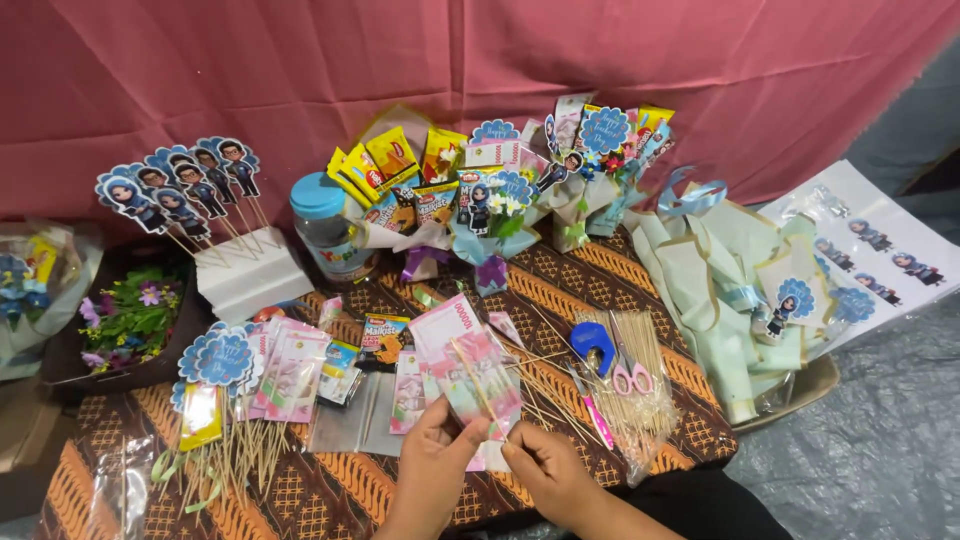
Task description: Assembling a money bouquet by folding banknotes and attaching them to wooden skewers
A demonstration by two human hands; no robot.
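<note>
Both hands are working at the near edge of the table [600,275], which is draped in a brown patterned cloth. The left hand [432,450] is pinching the lower edge of a pink banknote in a clear sleeve [470,375], its fingers narrow and closed on the plastic. The right hand [545,470] is gripping the bottom end of a thin wooden skewer [480,385], fingers closed around it.

The skewer is lying across the face of the banknote, its long axis running from the right hand up toward 11 o'clock. The banknote is rising from the left hand toward 12 o'clock, tilted slightly. Both hands are touching their things, and the two hands are sitting just beside each other, the right at about 4 o'clock from the left.

At 3 o'clock from the banknote a bag of loose skewers [640,395] is lying with pink-handled scissors [628,372] and a blue tape dispenser [592,345] on top. At 9 o'clock, more sleeved pink notes on sticks [290,370] are resting beside a blue scalloped tag [222,357]. At 12 o'clock, well apart, finished snack bouquets [480,180] are standing against the red backdrop. Nothing is lying between the hands and the banknote.
</note>
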